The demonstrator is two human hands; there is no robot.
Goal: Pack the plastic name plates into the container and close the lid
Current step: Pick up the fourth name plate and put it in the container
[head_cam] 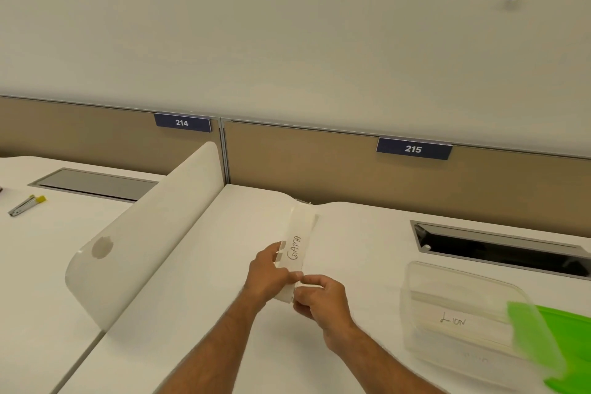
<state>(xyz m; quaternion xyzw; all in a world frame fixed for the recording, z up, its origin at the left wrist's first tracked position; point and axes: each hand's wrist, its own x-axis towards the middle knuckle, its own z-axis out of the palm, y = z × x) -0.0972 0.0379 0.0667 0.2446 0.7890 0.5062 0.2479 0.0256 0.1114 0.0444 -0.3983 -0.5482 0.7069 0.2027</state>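
Head view: a white name plate [295, 249] marked "GAMA" is gripped at its near end by both hands above the white desk [198, 265]. The left hand [268, 275] is closed on its left edge, the right hand [319, 297] pinched on its end. A clear container [454, 307] holding a plate marked "LION" [454, 320] is positioned to the right, with the green lid [556, 345] resting against its right side.

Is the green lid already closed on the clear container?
No, the green lid lies off to the right side of the clear container, whose top is open with a name plate inside.
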